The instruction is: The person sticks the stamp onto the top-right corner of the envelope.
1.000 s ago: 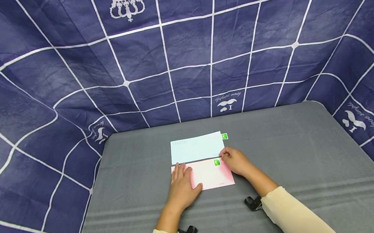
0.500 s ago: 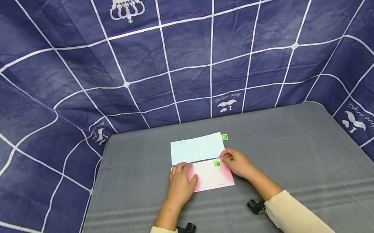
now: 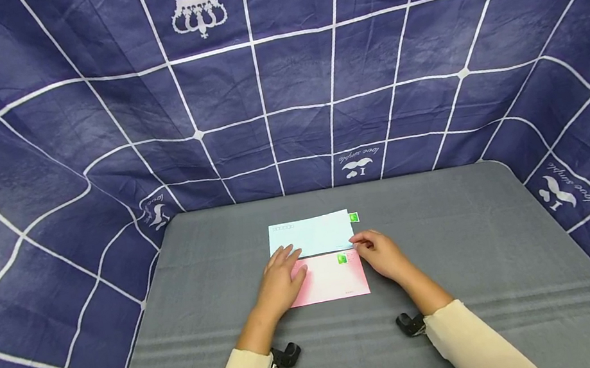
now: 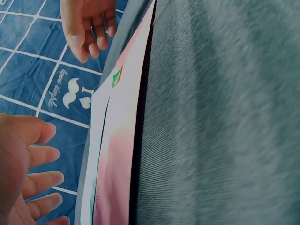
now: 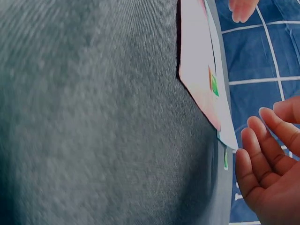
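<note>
A pink envelope (image 3: pixel 329 282) lies on the grey table, a green stamp (image 3: pixel 342 258) at its upper right corner. Just beyond it is a pale blue envelope (image 3: pixel 310 238), with a second green stamp (image 3: pixel 354 218) beside its right edge. Over the left end of the pink envelope is my left hand (image 3: pixel 281 282), fingers spread and loosely bent, holding nothing. My right hand (image 3: pixel 380 254) is at the right ends of both envelopes; in the right wrist view its relaxed fingers (image 5: pixel 253 150) are apart from the paper, with nothing between them.
A grey cloth covers the table (image 3: pixel 456 235). Blue curtains (image 3: pixel 295 80) with white grid lines stand behind it and on both sides. Each wrist carries a small black camera mount, the left one (image 3: pixel 287 355) and the right one (image 3: pixel 410 325).
My left hand has drawn left, uncovering more of the pink envelope. The right hand has moved slightly right, away from the stamped corner. The envelopes and stamps stay in place.
</note>
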{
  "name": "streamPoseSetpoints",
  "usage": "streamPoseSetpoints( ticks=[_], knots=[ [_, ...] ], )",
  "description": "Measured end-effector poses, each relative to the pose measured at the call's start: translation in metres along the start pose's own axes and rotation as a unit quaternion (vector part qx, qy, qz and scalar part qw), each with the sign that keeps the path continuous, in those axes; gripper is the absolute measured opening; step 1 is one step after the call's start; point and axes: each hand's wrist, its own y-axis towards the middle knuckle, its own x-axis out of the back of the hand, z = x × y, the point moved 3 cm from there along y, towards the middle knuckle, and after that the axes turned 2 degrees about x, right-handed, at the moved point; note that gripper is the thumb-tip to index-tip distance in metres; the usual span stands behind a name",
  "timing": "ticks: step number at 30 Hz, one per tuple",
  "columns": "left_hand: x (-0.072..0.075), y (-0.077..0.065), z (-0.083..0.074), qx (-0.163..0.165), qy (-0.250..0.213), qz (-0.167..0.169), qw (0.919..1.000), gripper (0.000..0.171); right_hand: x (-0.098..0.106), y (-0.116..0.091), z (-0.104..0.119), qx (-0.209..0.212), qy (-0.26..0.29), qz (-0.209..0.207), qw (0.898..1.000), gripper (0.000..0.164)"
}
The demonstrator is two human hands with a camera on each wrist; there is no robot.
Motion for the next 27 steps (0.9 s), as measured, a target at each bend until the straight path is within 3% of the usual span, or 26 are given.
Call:
streamPoseSetpoints(
  ticks=[6, 13, 18, 27],
  knots=[
    [0.004, 0.013, 0.005, -0.013, -0.012, 0.021, 0.9996, 0.045, 0.007, 0.005, -0.005, 0.013, -0.006, -0.005, 1.000, 0.021],
    [0.004, 0.029, 0.014, -0.004, 0.008, 0.050, 0.9987, 0.052, 0.016, 0.013, -0.008, 0.016, -0.014, -0.016, 1.000, 0.022],
    [0.002, 0.041, 0.019, -0.015, 0.024, 0.062, 0.9977, 0.054, 0.022, 0.020, -0.011, 0.017, -0.027, -0.021, 0.999, 0.023],
    [-0.001, 0.054, 0.029, 0.015, 0.039, 0.103, 0.9938, 0.053, 0.026, 0.035, -0.019, 0.016, -0.052, -0.023, 0.998, 0.025]
  ],
)
